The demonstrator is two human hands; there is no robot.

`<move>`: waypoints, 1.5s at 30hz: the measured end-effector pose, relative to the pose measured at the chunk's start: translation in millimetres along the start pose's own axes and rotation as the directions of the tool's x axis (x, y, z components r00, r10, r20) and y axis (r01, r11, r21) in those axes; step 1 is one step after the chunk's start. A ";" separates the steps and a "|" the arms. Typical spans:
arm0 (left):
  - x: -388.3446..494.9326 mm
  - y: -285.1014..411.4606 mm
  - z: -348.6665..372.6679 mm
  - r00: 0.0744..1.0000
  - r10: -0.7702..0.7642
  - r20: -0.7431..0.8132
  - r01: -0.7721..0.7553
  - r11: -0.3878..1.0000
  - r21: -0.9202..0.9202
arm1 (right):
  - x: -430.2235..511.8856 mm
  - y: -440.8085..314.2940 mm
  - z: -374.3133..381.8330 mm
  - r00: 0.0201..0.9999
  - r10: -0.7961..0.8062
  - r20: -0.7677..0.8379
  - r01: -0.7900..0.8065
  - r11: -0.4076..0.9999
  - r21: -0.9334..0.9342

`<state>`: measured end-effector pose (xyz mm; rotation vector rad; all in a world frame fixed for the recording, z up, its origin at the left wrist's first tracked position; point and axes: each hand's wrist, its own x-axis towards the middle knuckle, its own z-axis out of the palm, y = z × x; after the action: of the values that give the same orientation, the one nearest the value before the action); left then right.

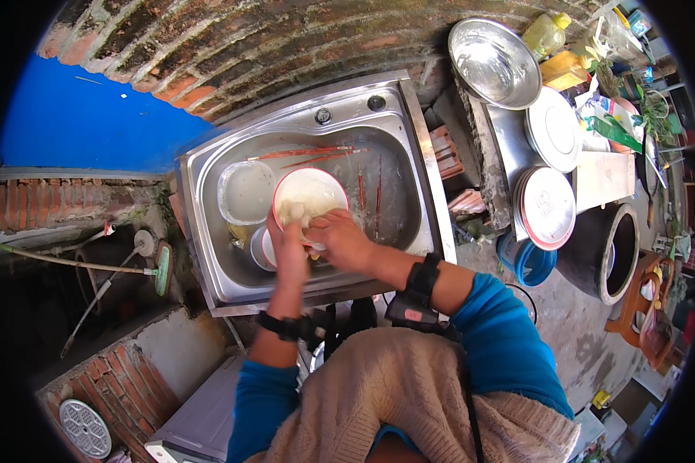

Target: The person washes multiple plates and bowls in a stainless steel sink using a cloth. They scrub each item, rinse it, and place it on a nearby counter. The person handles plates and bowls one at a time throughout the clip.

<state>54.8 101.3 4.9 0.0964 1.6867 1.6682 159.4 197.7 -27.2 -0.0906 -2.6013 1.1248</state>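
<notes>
A white bowl with a red rim (318, 184) is tilted over the stainless steel sink (402, 217), with cloudy liquid inside. My left hand (291, 252) grips its lower left side, thumb over the rim. My right hand (341, 240) reaches over the lower right rim, fingers bent; what they hold is unclear. Beside the bowl lies a clear, roundish container (245, 193) in the water. Another red-rimmed bowl (268, 247) is partly hidden behind my left hand. Several reddish chopsticks (301, 153) lie in the sink.
Right of the sink, a ledge holds a steel basin (494, 63), white plates (553, 128), stacked red-rimmed dishes (547, 208) and a wooden board (603, 178). Below stand a blue bucket (527, 260) and a dark jar (596, 254). A brick wall (301, 52) runs behind the sink.
</notes>
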 end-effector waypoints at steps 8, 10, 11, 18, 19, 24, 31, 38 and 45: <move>1.1 0.5 2.5 0.996 -0.031 -0.078 0.037 0.997 0.066 | -9.9 17.4 0.1 0.988 0.077 0.131 -0.049 0.977 -0.210; 0.4 -0.2 2.8 0.998 0.048 -0.045 -0.043 0.993 0.112 | -9.4 15.9 3.4 0.955 0.153 0.253 -0.147 0.988 -0.040; 1.4 2.7 -2.4 0.998 -0.061 0.034 0.053 0.979 0.198 | -9.9 15.3 5.0 0.977 0.118 0.179 -0.095 0.987 -0.131; 9.3 -6.8 -11.2 0.986 -0.051 -0.156 0.043 0.997 -0.057 | -9.4 18.3 12.6 0.979 0.112 0.170 -0.085 0.984 -0.157; 10.1 -8.2 -11.5 0.990 0.057 -0.128 -0.051 0.998 0.047 | -7.9 15.8 12.6 0.946 0.207 0.250 -0.190 0.978 -0.090; 13.0 15.5 -7.3 0.956 -0.278 0.092 0.230 0.907 0.354 | -7.9 19.5 7.3 0.972 0.042 0.229 0.027 0.957 -0.289; 5.9 -13.8 9.7 0.967 0.229 -0.112 -0.209 0.963 0.170 | -3.7 19.4 6.3 0.948 0.186 0.258 -0.162 0.981 -0.110; 12.6 -3.0 -3.4 1.000 -0.011 -0.015 0.013 0.992 0.128 | -2.0 15.0 5.8 0.981 0.122 0.149 -0.064 0.937 -0.343; 13.8 13.8 2.1 0.992 0.005 0.125 -0.036 0.968 0.247 | 3.3 19.2 5.8 0.991 -0.064 0.117 0.089 0.971 -0.223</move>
<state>40.0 112.5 11.3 0.3318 1.7975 1.4265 153.3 207.5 -44.0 0.0228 -2.7963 0.8237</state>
